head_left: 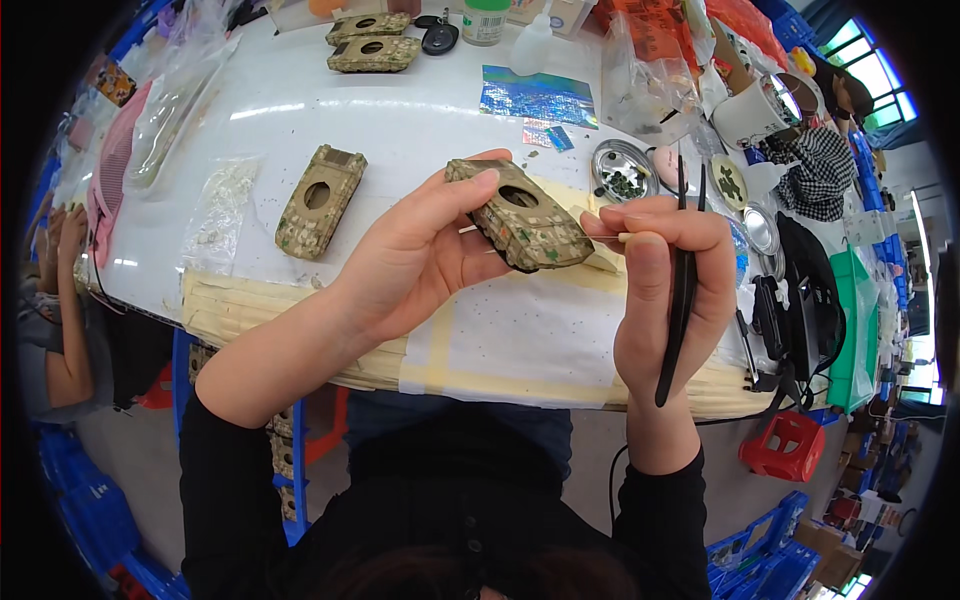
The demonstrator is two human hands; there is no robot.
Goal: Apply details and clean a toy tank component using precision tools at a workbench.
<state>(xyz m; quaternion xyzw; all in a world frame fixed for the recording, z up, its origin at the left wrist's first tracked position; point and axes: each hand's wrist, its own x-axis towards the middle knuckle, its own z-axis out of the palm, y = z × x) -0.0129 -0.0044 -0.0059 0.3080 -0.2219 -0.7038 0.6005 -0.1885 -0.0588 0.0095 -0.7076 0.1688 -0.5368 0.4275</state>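
Note:
My left hand (420, 235) is closed around a camouflage-painted model tank hull (530, 215), which has a round hole in its top. The hull is held tilted above the table. My right hand (665, 290) pinches a thin pale stick (625, 238) between thumb and forefinger, its fine end close to the hull's right end; whether they touch I cannot tell. Black tweezers (683, 290) are also held in that hand, tips pointing away from me. Another camouflage hull (322, 203) lies on the table left of my hands.
Two more hulls (373, 54) lie at the back beside a car key (439, 36). A metal dish (625, 172) of small dark parts and a shiny blue sheet (538, 96) lie beyond my hands. White paper (520, 340) is taped at the near edge. A co-worker's arm (72, 300) shows far left.

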